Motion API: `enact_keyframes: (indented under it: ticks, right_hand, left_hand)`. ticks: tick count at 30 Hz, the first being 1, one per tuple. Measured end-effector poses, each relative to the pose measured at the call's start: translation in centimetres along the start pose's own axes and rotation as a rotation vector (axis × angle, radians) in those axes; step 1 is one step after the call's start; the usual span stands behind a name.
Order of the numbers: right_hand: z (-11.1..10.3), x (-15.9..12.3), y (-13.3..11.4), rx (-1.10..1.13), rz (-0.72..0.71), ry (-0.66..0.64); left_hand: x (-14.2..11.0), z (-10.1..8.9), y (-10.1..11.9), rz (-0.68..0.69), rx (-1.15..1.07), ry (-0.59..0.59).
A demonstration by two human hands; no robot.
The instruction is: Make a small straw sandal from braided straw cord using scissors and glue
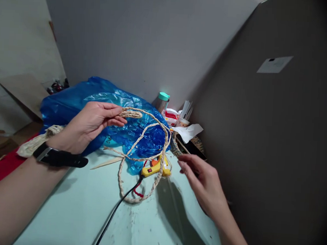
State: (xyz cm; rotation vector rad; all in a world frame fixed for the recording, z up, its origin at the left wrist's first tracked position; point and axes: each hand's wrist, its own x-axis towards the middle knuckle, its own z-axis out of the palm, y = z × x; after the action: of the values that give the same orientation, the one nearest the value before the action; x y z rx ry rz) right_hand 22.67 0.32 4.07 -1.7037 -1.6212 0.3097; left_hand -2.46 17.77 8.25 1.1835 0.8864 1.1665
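My left hand [104, 120] is closed in a pinch on a flat, folded coil of braided cord [131, 114], pale and straw-coloured. From it a long braid [160, 174] runs right and drops in loops over the table, ending near a pointed loose strand [107, 162]. Behind the loops lies a yellow hot glue gun [151, 170] with a black cable [113, 212]. My right hand [200, 180] hovers to the right of the glue gun, apart from the cord, its fingers stretched out and thumb close to the index finger. Nothing shows between them.
A crumpled blue plastic bag [70, 98] covers the back of the pale green table [92, 207]. Behind it stand a bottle with a turquoise lid [163, 96] and a roll of tape [175, 145]. A bundle of pale fibre [34, 144] lies left. A dark panel [262, 143] rises at right.
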Motion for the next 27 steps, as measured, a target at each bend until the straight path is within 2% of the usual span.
enact_keyframes:
  ticks: [4, 6, 11, 15, 18, 21, 24, 27]
  right_hand:
    - [2.1, -2.6, 0.9, -0.261, 0.052, -0.095]
    - [3.0, -3.4, 0.8, -0.314, 0.079, -0.107]
    - [5.3, -4.7, -1.6, -0.196, 0.055, -0.120]
    - [6.9, -5.3, -2.9, -0.063, 0.063, -0.067]
    - [7.0, -4.8, -2.4, -0.065, 0.093, -0.033]
    - [7.1, -3.4, -1.4, -0.058, 0.094, -0.092]
    - [7.9, -1.6, -0.7, -0.053, 0.069, -0.183]
    - [8.7, -0.4, -0.3, -0.067, 0.065, -0.206]
  left_hand:
    - [0.1, 0.4, -0.6, 0.025, 0.032, -0.026]
    - [0.0, 0.8, -1.0, 0.039, 0.036, -0.030]
    - [0.1, 0.9, -1.2, 0.107, -0.008, -0.010]
    - [0.5, -0.9, 0.7, 0.189, -0.139, 0.109]
    - [0.5, -2.9, 2.7, 0.269, -0.240, 0.238]
    - [0.1, -4.3, 4.3, 0.340, -0.279, 0.330]
    - [-0.6, -4.5, 4.8, 0.382, -0.273, 0.340]
    - [-1.2, -4.1, 4.7, 0.375, -0.262, 0.302]
